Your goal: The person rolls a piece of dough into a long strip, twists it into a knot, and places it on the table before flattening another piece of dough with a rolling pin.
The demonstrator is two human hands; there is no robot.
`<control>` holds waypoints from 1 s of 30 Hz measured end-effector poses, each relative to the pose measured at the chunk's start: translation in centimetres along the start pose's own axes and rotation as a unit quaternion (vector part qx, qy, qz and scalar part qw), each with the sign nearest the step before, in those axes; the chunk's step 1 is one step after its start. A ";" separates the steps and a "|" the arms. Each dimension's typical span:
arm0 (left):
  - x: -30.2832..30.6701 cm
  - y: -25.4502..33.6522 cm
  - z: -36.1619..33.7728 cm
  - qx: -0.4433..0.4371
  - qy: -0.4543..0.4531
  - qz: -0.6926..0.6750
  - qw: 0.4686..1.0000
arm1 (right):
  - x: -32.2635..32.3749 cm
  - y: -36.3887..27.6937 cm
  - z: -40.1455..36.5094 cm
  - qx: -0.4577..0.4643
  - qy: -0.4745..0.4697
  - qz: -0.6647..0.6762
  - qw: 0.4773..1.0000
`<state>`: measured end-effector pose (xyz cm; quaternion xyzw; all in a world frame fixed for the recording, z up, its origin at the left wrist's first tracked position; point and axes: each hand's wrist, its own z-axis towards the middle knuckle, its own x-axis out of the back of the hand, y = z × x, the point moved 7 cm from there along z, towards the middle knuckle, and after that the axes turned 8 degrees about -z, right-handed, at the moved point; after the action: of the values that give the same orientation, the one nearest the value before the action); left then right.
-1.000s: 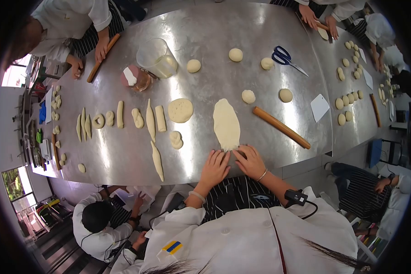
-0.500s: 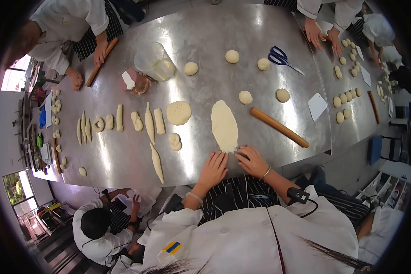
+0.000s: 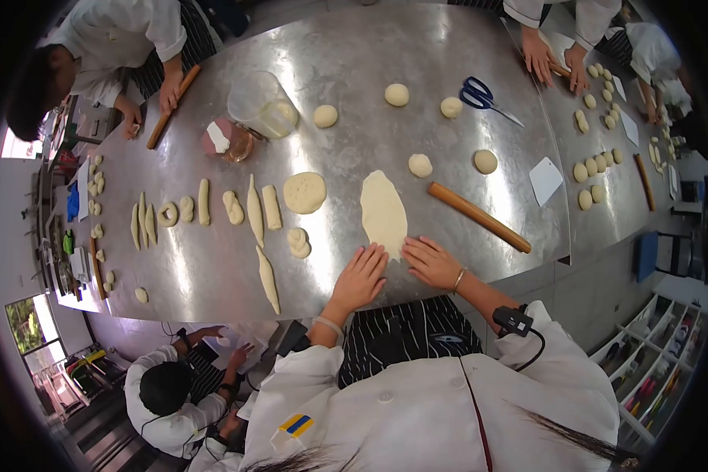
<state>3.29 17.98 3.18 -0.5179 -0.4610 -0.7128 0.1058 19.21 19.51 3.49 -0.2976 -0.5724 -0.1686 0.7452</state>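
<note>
A flat oval sheet of dough (image 3: 384, 206) lies lengthwise in front of me on the steel table. My left hand (image 3: 360, 275) rests palm down, fingers outstretched, with its tips at the sheet's lower left edge. On the other side, my right hand (image 3: 433, 261) lies flat too, its fingertips touching the lower right edge. Neither hand grips anything. A wooden rolling pin (image 3: 480, 217) lies slanted to the right of the sheet. Just beyond the sheet sits a small dough ball (image 3: 420, 165).
Left of the sheet are a round dough disc (image 3: 304, 193), a dough knot (image 3: 298, 243) and several shaped pieces. Farther back stand a plastic jug (image 3: 261, 106) and a pink-lidded jar (image 3: 228, 140). Scissors (image 3: 480, 96) and a white scraper (image 3: 546, 182) lie right. Co-workers work around the tables.
Both my hands have moved slightly forward, away from me, onto the near end of the dough sheet. A co-worker at upper left has shifted their head and hand.
</note>
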 end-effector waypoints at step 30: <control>3.4 -9.8 14.5 0.312 0.009 -0.083 0.946 | -3.1 6.5 -1.4 -0.437 0.152 0.446 0.766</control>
<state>4.90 35.66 1.23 -0.4125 -0.7006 -0.5444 0.2065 23.20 23.33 -1.37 -0.7833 -0.1193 -0.0922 0.6031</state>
